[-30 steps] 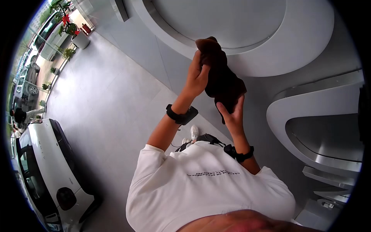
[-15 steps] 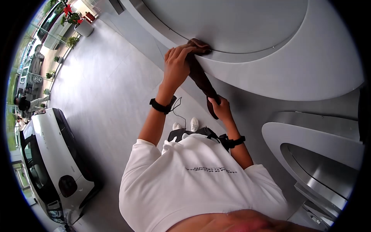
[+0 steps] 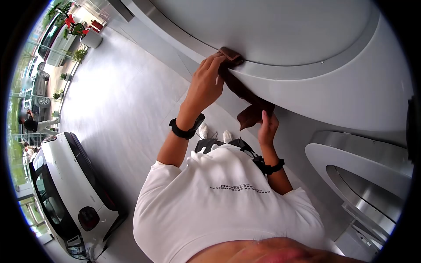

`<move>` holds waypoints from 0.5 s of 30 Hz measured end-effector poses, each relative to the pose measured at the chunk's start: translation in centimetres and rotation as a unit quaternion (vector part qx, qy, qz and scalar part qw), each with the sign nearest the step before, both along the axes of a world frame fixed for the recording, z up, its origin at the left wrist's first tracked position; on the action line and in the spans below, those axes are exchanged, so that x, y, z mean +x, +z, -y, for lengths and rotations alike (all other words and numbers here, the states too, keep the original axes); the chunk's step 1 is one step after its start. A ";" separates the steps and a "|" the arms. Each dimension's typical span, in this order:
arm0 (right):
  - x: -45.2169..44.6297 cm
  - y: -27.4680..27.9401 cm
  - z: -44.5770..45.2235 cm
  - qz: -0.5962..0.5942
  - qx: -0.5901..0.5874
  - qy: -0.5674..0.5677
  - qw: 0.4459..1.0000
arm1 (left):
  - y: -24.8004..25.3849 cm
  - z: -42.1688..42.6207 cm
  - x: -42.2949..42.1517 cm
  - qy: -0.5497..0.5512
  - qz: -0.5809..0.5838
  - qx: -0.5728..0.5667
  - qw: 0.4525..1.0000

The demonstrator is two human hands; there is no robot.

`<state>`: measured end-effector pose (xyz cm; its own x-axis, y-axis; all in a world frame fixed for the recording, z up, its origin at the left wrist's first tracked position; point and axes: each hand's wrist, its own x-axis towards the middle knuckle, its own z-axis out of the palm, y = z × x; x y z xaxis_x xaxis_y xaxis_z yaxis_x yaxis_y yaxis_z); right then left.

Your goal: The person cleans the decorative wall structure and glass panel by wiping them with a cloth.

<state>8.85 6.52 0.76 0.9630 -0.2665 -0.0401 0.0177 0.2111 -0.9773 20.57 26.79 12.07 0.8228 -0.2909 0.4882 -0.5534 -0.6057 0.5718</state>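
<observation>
A dark brown cloth [image 3: 239,87] stretches between my two hands along the edge of a large white rounded counter [image 3: 333,94]. My left hand [image 3: 205,85] has its fingers closed on the upper part of the cloth, which lies folded over the counter's rim beside the recessed grey panel [image 3: 272,30]. Lower and to the right, my right hand [image 3: 268,129] grips the other end, its thumb pointing up. A loose corner of the cloth hangs just left of this hand. Black bands circle both wrists.
At the right is a second white rounded unit with a metal inset [image 3: 322,153]. A white car [image 3: 72,175] stands on the pale floor [image 3: 118,92] at the left. Farther off are a potted plant [image 3: 91,39] and a person [image 3: 31,124] by the windows.
The cloth's lower part has spread, with a corner now hanging loose. My right hand has shifted right and slightly down. The counter fills more of the view.
</observation>
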 end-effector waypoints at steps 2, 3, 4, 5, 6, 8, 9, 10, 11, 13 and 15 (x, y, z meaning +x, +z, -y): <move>-1.4 1.1 -0.1 0.078 -0.058 -0.070 0.993 | 1.9 0.9 -1.8 -0.060 -0.054 -0.060 0.995; -2.0 2.0 -0.4 0.103 -0.080 -0.095 0.987 | 2.2 1.2 -2.3 -0.084 -0.062 -0.074 0.992; -2.4 3.8 -0.9 0.187 -0.090 -0.109 0.972 | 2.1 1.6 -2.7 -0.091 -0.049 -0.087 0.991; -2.4 4.9 -1.3 0.227 -0.110 -0.120 0.960 | 2.1 1.9 -2.8 -0.099 -0.035 -0.100 0.989; -2.4 5.9 -1.7 0.267 -0.131 -0.131 0.946 | 2.2 2.0 -2.9 -0.103 -0.028 -0.102 0.989; -2.3 8.5 -2.7 0.316 -0.227 -0.131 0.912 | 2.7 1.2 -2.5 -0.126 -0.031 -0.092 0.987; -2.2 9.9 -3.3 0.322 -0.303 -0.119 0.889 | 3.0 0.8 -2.2 -0.144 -0.037 -0.078 0.986; -1.5 11.1 -3.7 0.330 -0.351 -0.098 0.871 | 3.2 0.4 -1.8 -0.158 -0.037 -0.068 0.984; -0.9 12.2 -4.4 0.328 -0.354 -0.100 0.870 | 3.1 0.0 -1.5 -0.162 -0.038 -0.070 0.984; 0.7 13.8 -6.2 0.256 -0.436 -0.062 0.860 | 3.0 -0.9 -0.8 -0.164 -0.052 -0.014 0.985; 2.9 14.5 -7.6 0.230 -0.515 -0.044 0.825 | 2.3 -2.1 0.1 -0.145 -0.013 -0.003 0.989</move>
